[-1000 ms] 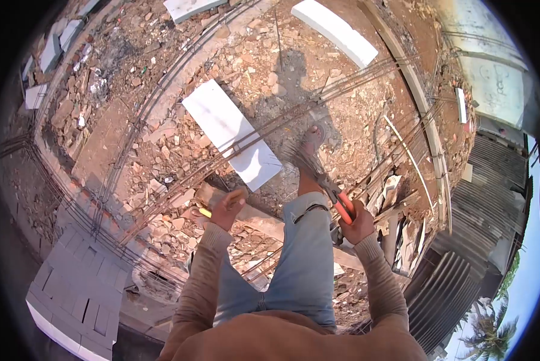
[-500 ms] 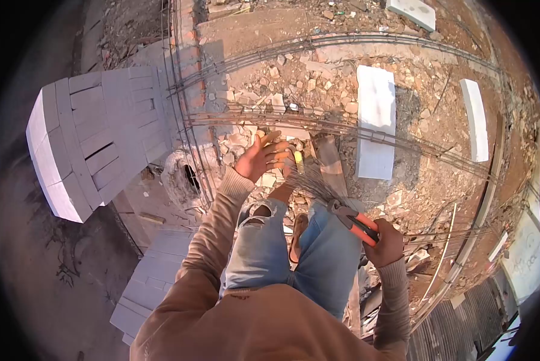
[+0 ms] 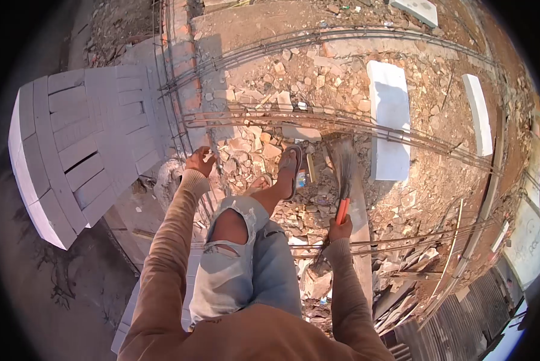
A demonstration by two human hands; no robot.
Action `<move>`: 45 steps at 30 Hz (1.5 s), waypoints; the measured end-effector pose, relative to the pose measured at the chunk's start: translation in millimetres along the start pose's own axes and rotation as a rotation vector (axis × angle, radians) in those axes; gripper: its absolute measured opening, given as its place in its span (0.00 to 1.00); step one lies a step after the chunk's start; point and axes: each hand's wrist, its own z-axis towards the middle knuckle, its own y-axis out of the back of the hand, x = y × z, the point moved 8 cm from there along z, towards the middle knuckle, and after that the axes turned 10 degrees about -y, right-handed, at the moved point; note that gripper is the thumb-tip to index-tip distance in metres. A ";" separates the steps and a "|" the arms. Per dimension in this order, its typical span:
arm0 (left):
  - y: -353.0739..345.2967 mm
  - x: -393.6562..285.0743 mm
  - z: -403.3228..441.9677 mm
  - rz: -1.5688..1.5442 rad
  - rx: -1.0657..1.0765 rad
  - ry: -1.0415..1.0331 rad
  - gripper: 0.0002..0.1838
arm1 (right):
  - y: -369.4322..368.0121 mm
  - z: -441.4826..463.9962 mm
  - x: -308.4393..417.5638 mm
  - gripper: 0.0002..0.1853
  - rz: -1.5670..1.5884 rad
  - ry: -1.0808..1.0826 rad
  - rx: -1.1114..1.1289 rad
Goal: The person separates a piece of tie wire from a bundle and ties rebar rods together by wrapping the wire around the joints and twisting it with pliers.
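Red-handled pliers (image 3: 343,210) are gripped in my right hand (image 3: 340,229), together with a bundle of thin wires (image 3: 344,162) that fans out beyond it. My left hand (image 3: 201,161) is raised at the left, beside the upright steel bars near the block stack, with its fingers curled. Whether it holds anything small I cannot make out. A sandalled foot (image 3: 291,171) is between the two hands, on the rubble.
Long rebar cages (image 3: 318,122) cross the rubble ahead. White blocks (image 3: 390,120) lie on the ground to the right. Grey blocks (image 3: 89,132) are stacked at the left. A wooden plank (image 3: 359,222) and scrap wood lie at the right.
The view has turned toward the stacked blocks. My left hand has moved left toward the upright bars, its spread fingers now curled. The pliers and wires in my right hand now point forward.
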 end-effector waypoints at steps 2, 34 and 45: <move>-4.6 5.8 38.8 0.225 0.080 -0.003 0.33 | -43.4 16.1 -68.7 0.18 0.186 -0.322 -0.041; -108.3 -24.7 150.4 0.202 0.050 -0.509 0.20 | -283.5 -2.8 101.5 0.18 0.253 -0.133 0.010; -111.5 -23.9 146.1 0.329 -0.208 -0.861 0.11 | -284.7 8.4 60.0 0.22 0.280 -0.180 -0.107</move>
